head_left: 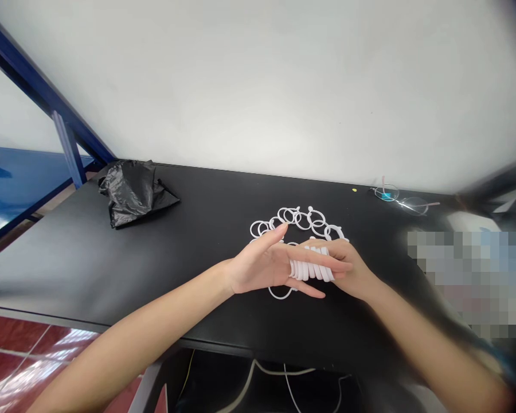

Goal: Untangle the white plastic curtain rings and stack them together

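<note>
My left hand (260, 267) is held palm up over the table, its fingers stretched out and the thumb apart. A row of white rings (312, 271) is threaded side by side around its middle fingers, while other fingers stay outside the row. My right hand (348, 264) is at the fingertips of the left, touching or close to the end of the row. Its fingers are mostly hidden behind the rings, so I cannot tell what it grips. Several loose white rings (316, 218) with small knobs lie overlapping on the table behind the hands. Another ring (280, 297) lies partly under my left hand.
A crumpled black plastic bag (131, 195) lies at the left back of the black table (189, 229). Eyeglasses (399, 201) and a tiny yellow bit (354, 190) are near the wall. A blurred, pixelated object (468, 281) is at right. Cables (249, 381) hang below the front edge.
</note>
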Demonstrator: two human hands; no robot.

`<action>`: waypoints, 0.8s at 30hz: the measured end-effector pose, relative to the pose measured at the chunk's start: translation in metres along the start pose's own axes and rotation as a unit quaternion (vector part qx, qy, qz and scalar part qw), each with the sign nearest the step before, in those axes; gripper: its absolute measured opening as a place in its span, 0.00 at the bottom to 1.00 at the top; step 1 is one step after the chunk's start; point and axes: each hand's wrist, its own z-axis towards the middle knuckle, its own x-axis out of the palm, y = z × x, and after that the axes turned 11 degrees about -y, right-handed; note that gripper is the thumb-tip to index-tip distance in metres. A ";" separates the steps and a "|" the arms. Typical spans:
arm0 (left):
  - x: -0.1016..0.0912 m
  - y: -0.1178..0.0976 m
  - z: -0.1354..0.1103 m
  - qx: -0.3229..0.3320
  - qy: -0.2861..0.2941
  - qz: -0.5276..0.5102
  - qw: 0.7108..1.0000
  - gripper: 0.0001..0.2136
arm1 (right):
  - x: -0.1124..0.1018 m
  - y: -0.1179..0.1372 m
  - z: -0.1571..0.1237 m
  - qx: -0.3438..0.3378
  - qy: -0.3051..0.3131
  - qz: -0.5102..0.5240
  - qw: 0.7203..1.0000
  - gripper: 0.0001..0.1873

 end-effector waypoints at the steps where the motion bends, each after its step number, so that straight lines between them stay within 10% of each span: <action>1: 0.000 0.000 0.000 0.001 -0.002 0.000 1.000 0.40 | 0.000 0.000 0.000 0.000 -0.002 -0.004 1.000 0.17; 24: 0.003 -0.001 -0.001 0.019 -0.007 0.085 0.996 0.33 | 0.003 -0.005 -0.001 -0.050 -0.010 0.006 0.999 0.07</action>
